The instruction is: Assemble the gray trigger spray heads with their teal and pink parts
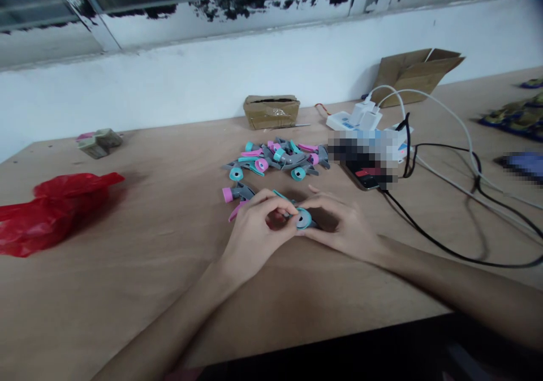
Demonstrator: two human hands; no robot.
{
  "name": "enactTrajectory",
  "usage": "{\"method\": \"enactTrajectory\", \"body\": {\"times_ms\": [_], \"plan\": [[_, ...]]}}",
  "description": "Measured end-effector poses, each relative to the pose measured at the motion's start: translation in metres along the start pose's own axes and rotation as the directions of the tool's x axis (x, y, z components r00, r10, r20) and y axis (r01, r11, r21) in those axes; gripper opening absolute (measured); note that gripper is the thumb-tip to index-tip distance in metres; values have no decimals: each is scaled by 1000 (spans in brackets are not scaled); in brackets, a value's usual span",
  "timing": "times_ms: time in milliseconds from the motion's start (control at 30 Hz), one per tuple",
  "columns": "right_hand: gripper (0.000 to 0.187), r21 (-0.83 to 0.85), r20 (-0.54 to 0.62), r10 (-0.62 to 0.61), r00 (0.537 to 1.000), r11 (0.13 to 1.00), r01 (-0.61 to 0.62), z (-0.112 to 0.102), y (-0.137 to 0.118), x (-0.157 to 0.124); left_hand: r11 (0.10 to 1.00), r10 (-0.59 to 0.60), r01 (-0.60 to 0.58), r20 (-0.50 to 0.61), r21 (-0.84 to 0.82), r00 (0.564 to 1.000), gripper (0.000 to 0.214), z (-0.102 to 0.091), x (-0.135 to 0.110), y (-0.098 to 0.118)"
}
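Bench [127, 279] below pale wall [169, 87]. Left of frame: red bag [55, 214]. Centre: left hand [257, 220] pinching at teal-ringed part [304, 220]; right hand [350, 223] pinching its far side. Step seems fine fingertip work; next calls for steady bracing.

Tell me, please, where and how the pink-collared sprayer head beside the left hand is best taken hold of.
Probably grip this sprayer head by its pink collar, coming from the left: that short, stubby end points left, away from the left hand, which crowds the right side.
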State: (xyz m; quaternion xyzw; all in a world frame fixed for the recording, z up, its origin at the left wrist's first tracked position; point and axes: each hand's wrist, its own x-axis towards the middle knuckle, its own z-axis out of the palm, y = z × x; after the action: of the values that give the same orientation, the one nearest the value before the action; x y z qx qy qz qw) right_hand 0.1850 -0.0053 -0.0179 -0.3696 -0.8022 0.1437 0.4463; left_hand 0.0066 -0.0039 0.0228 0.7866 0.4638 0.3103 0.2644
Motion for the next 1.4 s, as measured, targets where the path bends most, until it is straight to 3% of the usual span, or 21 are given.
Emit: {"method": "enactTrajectory", "body": {"times_ms": [133,433,667,833,933,1033,1200,1400], "plan": [[27,-9,9,-49,999,999,49,0,3,-1,992,37,-39,17,118,999,5,-4,1,5],[28,43,69,0,998,999,-2,-1,-1,-2,958,38,-71,121,279,992,6,-12,1,9],[25,35,60,11,998,999,-13,0,1,-3,856,135,-150,65,494,989,6,-7,-4,12],[23,26,7,36,999,999,-36,1,2,-4,826,157,-133,3,547,988,8,-2,-7,14],[22,29,8,38,999,999,-38,2,3,-4,848,67,-52,-9,527,998,11,3,-9,14],[22,26,4,41,999,999,-41,2,3,-2,917,-23,36,-39,398,999,10,9,-11,12],[21,8,-26,62,998,998,-62,1,5,-1,990,-28,22,41,140,999,16,7,-9,8],[14,-39,34,-56,998,998,57,3,6,0,964,-88,90,-22,251,996,24,10,-11,9]]}}
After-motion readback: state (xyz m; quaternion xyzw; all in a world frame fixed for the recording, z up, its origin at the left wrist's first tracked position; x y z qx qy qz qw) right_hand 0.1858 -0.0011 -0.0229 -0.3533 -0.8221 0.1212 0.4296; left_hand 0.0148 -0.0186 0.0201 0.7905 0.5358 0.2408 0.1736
